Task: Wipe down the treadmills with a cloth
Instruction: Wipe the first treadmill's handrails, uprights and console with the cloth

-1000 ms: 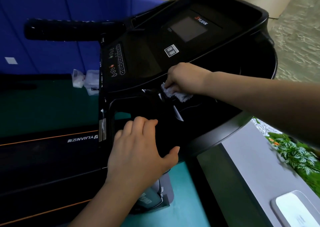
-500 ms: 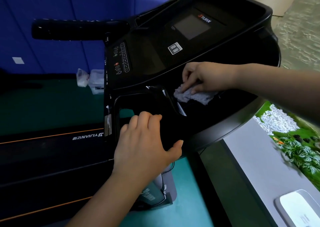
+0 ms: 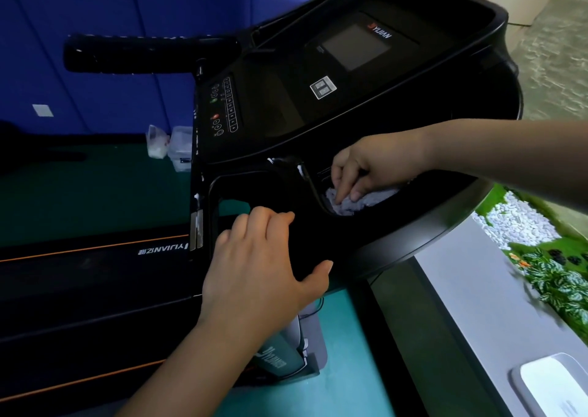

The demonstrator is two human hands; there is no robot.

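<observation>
The black treadmill console point(image 3: 280, 120) fills the middle of the head view, with its dark screen point(image 3: 354, 45) further back. My right hand point(image 3: 372, 165) reaches into a recessed tray on the console's right side. Its fingertips and thumb point down and pinch a crumpled pale cloth point(image 3: 372, 201) against the tray floor. My left hand point(image 3: 264, 267) lies flat on the console's near edge, fingers spread and thumb out, holding nothing.
A black padded handlebar point(image 3: 143, 55) sticks out to the left. The treadmill deck point(image 3: 95, 283) with orange stripes lies lower left. Small plastic containers point(image 3: 171, 146) sit on the green floor. A grey ledge with a white object point(image 3: 553, 384) and plants point(image 3: 556, 273) lies right.
My right hand has slid the cloth rightward and down from the tray's left rim into the recess, fingers now pointing downward. My left hand has stayed on the console edge.
</observation>
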